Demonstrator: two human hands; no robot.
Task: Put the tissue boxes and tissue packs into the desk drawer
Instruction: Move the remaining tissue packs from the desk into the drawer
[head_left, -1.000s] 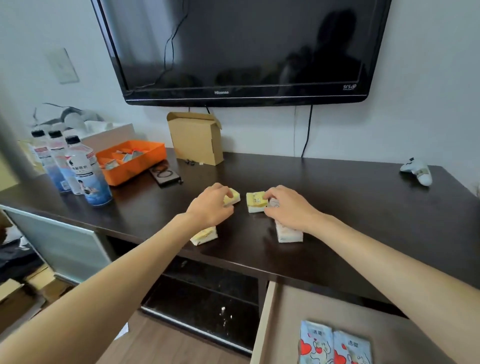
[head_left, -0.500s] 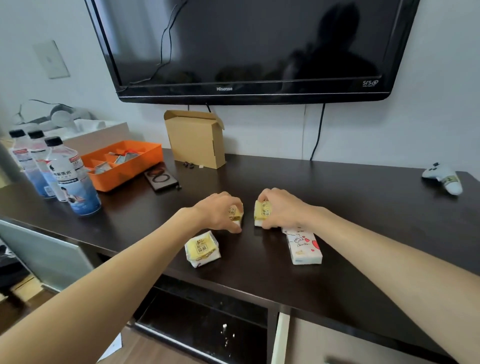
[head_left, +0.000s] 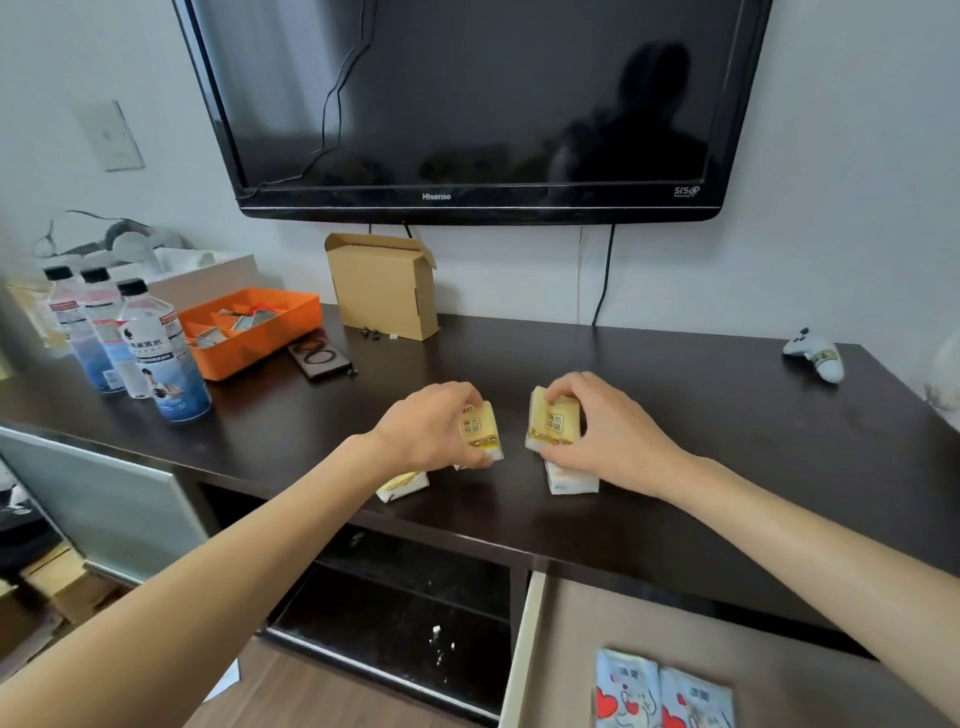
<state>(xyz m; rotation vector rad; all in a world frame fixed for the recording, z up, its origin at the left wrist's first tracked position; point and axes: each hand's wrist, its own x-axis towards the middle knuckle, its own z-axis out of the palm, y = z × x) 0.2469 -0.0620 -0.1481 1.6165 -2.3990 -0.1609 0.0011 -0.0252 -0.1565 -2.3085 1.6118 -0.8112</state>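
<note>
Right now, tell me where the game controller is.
In the head view, the white game controller lies far right on the dark desk top, near its back edge by the wall, well clear of the right hand and the tissue packs.

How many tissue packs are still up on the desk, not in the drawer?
4: one in the left hand, one in the right hand, one lying under each wrist. Hands may hide more.

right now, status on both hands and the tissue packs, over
Left hand shut on small yellow tissue pack; right hand shut on its twin. Two packs left on dark desk. Open drawer path clear.
</note>
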